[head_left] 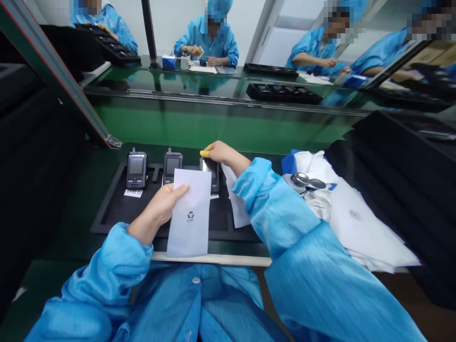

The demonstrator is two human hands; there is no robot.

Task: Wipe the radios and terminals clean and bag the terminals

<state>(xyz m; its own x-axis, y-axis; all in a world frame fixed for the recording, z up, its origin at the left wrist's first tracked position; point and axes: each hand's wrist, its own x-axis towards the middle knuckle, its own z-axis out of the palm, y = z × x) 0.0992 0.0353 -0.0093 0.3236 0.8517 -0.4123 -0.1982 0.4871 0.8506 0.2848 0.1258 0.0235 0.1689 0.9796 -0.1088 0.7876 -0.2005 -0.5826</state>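
Pinching a white pouch [190,232], seemingly unfilled, above the black tray [117,209] is the left hand [166,203]. The right hand [223,153] curls its fingers at the rightmost device [214,178], grip unclear. The left device [137,167] and middle device [173,164] sit alongside, all three unbagged.

Easiest way in is the tray's [116,209] front left, bare floor beside the left hand [166,204]. You could also drop between the left phone [137,168] and middle phone [173,163]. Bag's [192,199] blocking the centre, right hand [224,154] covers the right phone's [210,166] top, green panel [249,124] walls off the back.
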